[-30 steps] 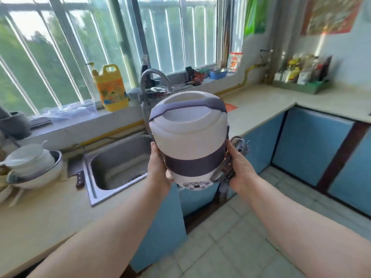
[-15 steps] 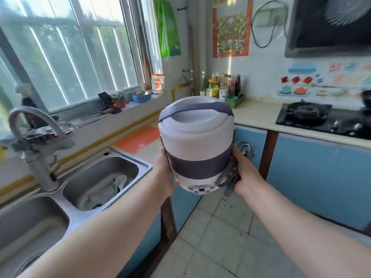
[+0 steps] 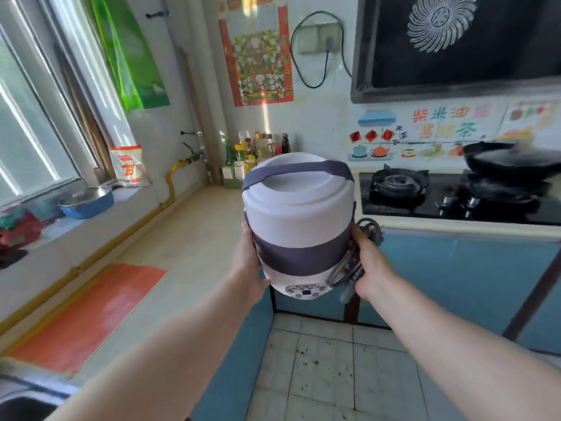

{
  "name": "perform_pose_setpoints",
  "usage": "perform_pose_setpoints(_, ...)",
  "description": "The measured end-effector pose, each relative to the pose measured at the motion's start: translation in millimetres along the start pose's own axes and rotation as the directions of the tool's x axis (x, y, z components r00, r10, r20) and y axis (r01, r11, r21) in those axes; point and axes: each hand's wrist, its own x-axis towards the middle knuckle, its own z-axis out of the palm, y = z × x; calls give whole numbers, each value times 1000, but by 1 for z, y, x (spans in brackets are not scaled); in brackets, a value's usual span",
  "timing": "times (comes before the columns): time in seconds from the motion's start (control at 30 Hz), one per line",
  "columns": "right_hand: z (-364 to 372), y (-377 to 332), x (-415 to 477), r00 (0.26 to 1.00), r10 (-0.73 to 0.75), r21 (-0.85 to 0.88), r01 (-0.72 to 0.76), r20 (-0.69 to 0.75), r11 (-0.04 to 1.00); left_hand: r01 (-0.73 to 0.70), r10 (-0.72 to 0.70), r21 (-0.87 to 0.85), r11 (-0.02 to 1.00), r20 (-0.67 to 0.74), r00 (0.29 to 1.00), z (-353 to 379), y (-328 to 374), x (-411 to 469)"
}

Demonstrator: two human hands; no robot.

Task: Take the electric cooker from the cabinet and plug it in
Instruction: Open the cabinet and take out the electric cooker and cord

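Blue-fronted cabinets point(image 3: 455, 278) and a pale countertop point(image 3: 194, 238) surrounded the electric cooker point(image 3: 299, 226), which was held in the air above the tiled floor point(image 3: 334, 375), tilted with its control panel toward the camera. The left hand point(image 3: 249, 259) was clasped around its left side; the right hand point(image 3: 368, 268) was clasped around its right side, pressing the bundled grey cord point(image 3: 352, 262) against the body. Behind the cooker stood bottles point(image 3: 261, 147); to its right, a gas hob point(image 3: 440, 192) carried a black wok point(image 3: 513, 161), contents not discernible. Above it, a wall socket point(image 3: 318, 41) held a black plug. Compared with half a second earlier, the sink had almost left view and the grip was unchanged.
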Motion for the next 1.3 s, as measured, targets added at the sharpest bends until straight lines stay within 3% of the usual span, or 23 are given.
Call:
perform_pose_setpoints(0.13,6,-13,80,999,10,-6,-10,-51,1000,37,-38,24,999,42,998,29,8,74)
perform_pose_setpoints(0.63,13,-126,355,994,96,39,-94,-60,995,84,-83,40,996,-39,996,175,32,327)
perform_pose_setpoints(0.97,35,-148,468,986,147,59,-143,-75,988,150,-148,28,988,-68,987,209,47,448)
perform_pose_setpoints(1.3,73,-159,593,974,145,94,-131,-173,987,238,-241,62,969,45,969,223,60,625)
